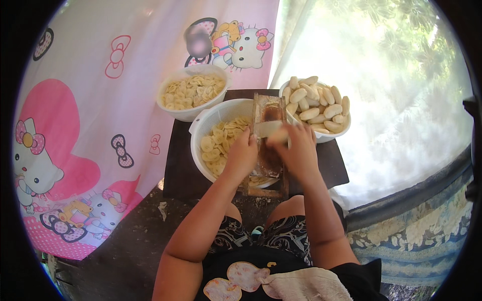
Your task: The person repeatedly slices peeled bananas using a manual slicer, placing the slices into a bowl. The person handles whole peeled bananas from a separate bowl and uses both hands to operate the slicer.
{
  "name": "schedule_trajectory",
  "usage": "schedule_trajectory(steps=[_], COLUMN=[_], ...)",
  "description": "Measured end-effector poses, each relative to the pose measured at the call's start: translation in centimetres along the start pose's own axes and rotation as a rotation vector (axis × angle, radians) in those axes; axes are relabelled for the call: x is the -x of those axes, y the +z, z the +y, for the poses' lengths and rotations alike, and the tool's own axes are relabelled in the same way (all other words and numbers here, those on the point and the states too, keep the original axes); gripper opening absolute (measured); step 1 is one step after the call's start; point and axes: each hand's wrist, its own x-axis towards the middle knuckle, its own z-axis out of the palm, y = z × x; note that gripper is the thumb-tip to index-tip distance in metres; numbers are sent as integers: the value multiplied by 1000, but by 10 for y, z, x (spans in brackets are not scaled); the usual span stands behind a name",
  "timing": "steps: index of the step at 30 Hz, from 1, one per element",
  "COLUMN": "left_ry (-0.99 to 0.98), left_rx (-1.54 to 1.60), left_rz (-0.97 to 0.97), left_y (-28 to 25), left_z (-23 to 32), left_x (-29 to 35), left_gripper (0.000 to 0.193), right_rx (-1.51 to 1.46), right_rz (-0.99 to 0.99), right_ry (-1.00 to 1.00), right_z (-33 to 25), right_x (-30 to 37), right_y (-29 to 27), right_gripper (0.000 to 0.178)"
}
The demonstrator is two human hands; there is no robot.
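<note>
A wooden slicer board [269,113] lies across a white colander [211,116] that holds several banana slices [221,140]. My left hand [242,155] grips the board's left edge. My right hand [296,150] presses a peeled banana [279,135] against the board near its blade. Both forearms reach up from the lower edge over my lap.
A white bowl of banana slices [193,92] stands at the back left, and a white bowl of whole peeled bananas [315,105] at the back right. All rest on a small dark table [181,165]. A pink cartoon curtain [75,125] hangs on the left.
</note>
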Motion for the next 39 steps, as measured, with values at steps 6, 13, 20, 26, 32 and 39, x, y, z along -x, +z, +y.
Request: schedule_trajectory(steps=[6, 13, 20, 26, 32, 39], left_ry=[-39, 54, 16, 67, -122, -19], left_rx=[-38, 2, 11, -30, -1, -39], left_rz=[-2, 3, -27, 61, -86, 47], left_y=[0, -4, -1, 3, -5, 2], left_z=[2, 10, -2, -3, 14, 4], left_x=[1, 2, 0, -2, 4, 2], left_gripper=[43, 42, 45, 44, 45, 44], right_rx=[-31, 123, -220, -245, -178, -268], right_rz=[35, -82, -193, -225, -15, -195], right_ry=[40, 80, 27, 0, 60, 0], right_z=[-5, 29, 7, -20, 20, -12], right_x=[-17, -87, -51, 37, -67, 21], right_y=[9, 38, 0, -31, 30, -18], right_gripper=[50, 50, 34, 33, 26, 30])
